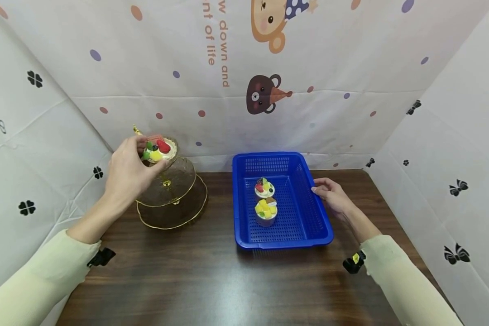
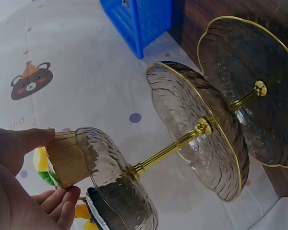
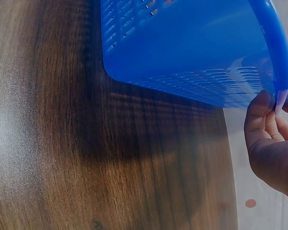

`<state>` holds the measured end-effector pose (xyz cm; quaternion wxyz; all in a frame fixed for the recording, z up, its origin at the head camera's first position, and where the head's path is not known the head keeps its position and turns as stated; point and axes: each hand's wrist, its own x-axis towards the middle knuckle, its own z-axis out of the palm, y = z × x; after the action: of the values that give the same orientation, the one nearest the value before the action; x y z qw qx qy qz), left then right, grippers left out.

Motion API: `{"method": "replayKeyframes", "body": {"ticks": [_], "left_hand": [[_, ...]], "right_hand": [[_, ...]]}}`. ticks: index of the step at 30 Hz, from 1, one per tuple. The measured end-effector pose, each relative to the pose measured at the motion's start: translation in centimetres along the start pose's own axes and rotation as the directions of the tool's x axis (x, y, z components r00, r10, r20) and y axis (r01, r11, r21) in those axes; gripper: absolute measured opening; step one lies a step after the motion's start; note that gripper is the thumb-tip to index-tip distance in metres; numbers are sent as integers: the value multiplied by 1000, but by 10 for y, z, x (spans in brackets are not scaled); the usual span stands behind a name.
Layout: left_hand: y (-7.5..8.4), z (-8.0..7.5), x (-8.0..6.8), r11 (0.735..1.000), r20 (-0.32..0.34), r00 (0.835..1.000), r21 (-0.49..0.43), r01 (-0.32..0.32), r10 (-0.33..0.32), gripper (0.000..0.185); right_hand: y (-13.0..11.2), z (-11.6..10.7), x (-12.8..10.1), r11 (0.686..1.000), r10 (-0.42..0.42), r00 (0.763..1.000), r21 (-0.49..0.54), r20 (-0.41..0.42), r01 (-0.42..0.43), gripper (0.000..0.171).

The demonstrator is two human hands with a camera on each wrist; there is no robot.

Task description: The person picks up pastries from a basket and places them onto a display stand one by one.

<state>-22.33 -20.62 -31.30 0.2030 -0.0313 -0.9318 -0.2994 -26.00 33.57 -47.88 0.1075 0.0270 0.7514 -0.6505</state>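
Left hand (image 1: 128, 170) had the fruit cupcake (image 1: 162, 151) right up at the stand's top tier (image 2: 105, 151)
Thumb and fingers pinched its sides, cup roughly upright, base overlapping the glass; couldn't tell if it touched. Right hand (image 1: 332, 197), well off to the right, gripped the blue basket (image 1: 283, 246), 2 other cupcakes (image 1: 266, 213) inside.

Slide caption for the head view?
Left hand holds a cupcake at the top of a tiered stand; right hand grips a blue basket.
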Motion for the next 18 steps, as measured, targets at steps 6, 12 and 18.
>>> {"method": "replayKeyframes", "body": {"ticks": [6,12,18], "left_hand": [[-3,2,1,999,10,1000,33,-21,20,71],[-4,4,1,997,-8,999,68,-40,40,69],[-4,6,-1,990,-30,996,119,-80,84,66]], "right_hand": [[0,0,0,1000,1,1000,6,6,-1,50],[-2,0,-1,1000,1,1000,-6,12,-1,52],[-2,0,-1,1000,2,1000,-18,6,-1,51]]}}
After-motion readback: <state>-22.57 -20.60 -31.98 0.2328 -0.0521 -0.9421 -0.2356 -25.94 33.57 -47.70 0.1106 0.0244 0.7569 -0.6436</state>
